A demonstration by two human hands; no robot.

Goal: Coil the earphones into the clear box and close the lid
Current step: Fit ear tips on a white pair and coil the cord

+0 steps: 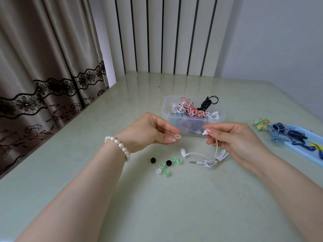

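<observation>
My left hand (148, 130) pinches a small pink ear tip (178, 137) between thumb and fingers. My right hand (234, 137) pinches one bud (204, 132) of a pair of white earphones (213, 158). Their bundled cord, second bud (183, 152) and jack lie on the table below that hand. Just behind both hands stands the clear box (174, 117), lidless and filled with several tangled earphones in white, red-striped and black.
Loose ear tips (166, 165), black, green and white, lie on the pale green table (174, 206). A blue tray (312, 149) at the right holds dark blue earphones, with a yellow-green pair beside it. A curtain hangs left.
</observation>
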